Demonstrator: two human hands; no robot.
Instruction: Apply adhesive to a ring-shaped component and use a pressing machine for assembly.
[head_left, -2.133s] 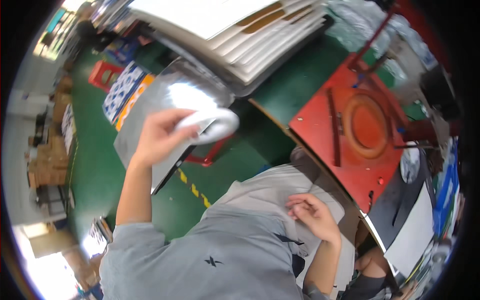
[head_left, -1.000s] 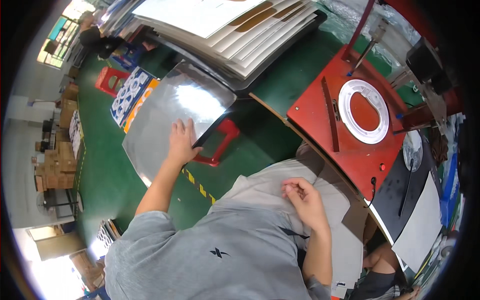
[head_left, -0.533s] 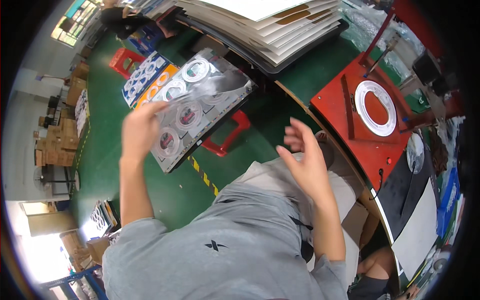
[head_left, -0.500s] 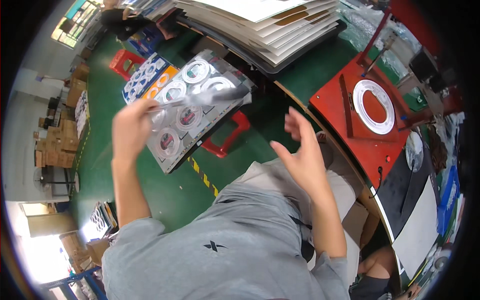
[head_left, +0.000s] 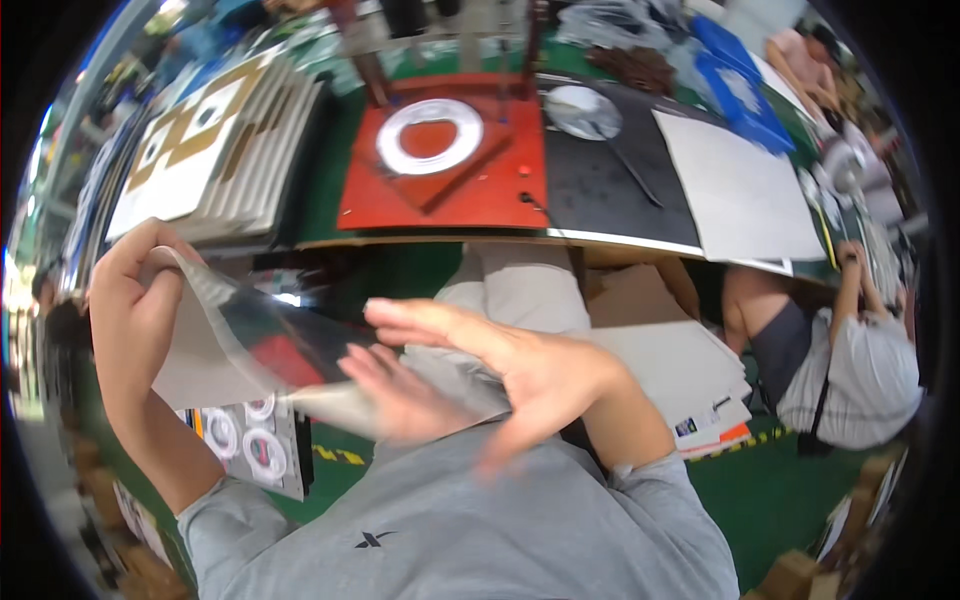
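Note:
My left hand [head_left: 138,310] is closed on the edge of a thin, shiny plastic sheet [head_left: 225,345], partly see-through and bent into a curve in front of my body. Reaching across my front, my right hand [head_left: 545,375] has its fingers spread and blurred by motion at the sheet's near end. Whether they touch it I cannot tell. Past the sheet, on the bench, stands a red fixture [head_left: 365,205] with a white ring [head_left: 389,140] lying on its raised plate.
Stacked white-and-brown boards [head_left: 185,180] stand left of the fixture. To its right are a black mat [head_left: 575,170], a round clear piece [head_left: 583,110], a white sheet [head_left: 735,190] and a blue tray [head_left: 740,95]. A panel with rings [head_left: 292,440] is low left. A person [head_left: 850,380] sits at right.
My view has swung from the panel of rings to the bench. My left hand has carried the plastic sheet away from the panel, and my right hand has come over to it.

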